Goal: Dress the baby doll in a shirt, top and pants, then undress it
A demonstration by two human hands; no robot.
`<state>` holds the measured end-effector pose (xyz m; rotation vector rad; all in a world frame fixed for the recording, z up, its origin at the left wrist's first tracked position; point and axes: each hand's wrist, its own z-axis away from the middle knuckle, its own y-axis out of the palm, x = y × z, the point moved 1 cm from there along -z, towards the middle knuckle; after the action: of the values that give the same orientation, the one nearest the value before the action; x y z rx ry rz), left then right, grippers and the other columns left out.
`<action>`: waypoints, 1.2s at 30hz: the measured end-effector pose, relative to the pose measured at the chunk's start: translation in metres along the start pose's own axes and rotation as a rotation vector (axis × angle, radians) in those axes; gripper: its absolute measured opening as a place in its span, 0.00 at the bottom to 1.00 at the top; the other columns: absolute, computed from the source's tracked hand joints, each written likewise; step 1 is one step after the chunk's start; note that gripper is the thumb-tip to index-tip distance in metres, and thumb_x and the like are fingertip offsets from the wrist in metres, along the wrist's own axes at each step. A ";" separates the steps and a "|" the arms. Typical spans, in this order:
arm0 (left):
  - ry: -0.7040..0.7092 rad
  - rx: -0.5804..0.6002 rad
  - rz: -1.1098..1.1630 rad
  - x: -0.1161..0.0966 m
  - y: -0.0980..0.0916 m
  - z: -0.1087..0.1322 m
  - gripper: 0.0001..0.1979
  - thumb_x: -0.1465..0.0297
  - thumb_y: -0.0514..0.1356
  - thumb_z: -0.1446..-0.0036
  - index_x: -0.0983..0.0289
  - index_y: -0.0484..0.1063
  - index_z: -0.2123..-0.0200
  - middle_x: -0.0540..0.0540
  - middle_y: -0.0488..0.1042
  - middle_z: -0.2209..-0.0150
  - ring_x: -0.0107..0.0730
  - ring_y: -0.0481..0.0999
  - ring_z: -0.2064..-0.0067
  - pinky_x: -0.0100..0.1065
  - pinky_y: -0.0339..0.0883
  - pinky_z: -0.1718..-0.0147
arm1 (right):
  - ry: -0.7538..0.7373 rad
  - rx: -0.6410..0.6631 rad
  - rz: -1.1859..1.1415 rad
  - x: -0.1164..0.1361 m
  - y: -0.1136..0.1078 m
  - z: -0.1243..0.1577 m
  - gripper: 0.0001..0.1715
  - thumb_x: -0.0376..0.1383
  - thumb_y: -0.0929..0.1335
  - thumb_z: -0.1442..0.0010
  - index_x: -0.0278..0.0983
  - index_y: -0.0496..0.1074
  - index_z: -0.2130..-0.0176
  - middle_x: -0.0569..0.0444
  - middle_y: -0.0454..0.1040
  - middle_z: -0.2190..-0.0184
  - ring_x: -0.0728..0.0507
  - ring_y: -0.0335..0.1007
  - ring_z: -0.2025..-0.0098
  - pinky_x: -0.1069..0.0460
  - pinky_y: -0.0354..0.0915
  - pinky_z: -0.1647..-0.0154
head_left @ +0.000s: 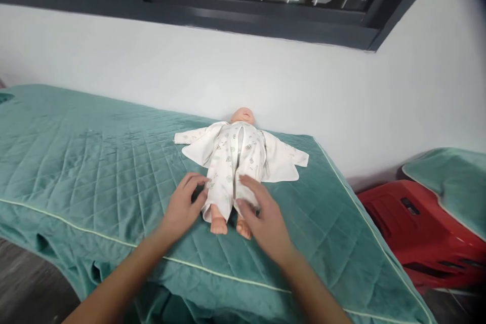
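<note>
A baby doll [243, 115] lies on its back, head toward the wall, bare feet toward me. It wears white printed trousers [220, 174], which show a gap down the front middle. A white long-sleeved top [281, 159] spreads open on both sides of its body. My left hand [186, 202] is beside the trouser leg on the left, thumb and forefinger apart, their tips at the cloth's edge. Over the other leg is my right hand [268, 215], fingers apart and near or touching the cloth. Whether either hand presses on the fabric is hard to see.
The doll lies on a bed with a green quilted cover [114, 162] with pale piping. A white wall [170, 66] rises behind it, below a dark-framed barred window [258, 12]. To the right stands a red plastic chair [417, 228] with a green cloth [451, 182] over it.
</note>
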<state>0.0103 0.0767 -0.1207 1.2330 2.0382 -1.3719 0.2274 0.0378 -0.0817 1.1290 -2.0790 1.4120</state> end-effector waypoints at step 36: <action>0.311 0.106 -0.377 -0.080 -0.005 0.038 0.11 0.73 0.51 0.37 0.59 0.69 0.54 0.56 0.74 0.52 0.41 0.69 0.48 0.42 0.64 0.53 | 0.150 0.192 0.238 0.007 -0.024 0.053 0.14 0.27 0.64 0.45 0.39 0.66 0.58 0.50 0.70 0.58 0.40 0.68 0.55 0.47 0.64 0.54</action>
<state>0.0431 0.0068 -0.0775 1.2105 2.5459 -1.5485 0.2485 -0.0163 -0.0852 0.8330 -2.0581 1.7817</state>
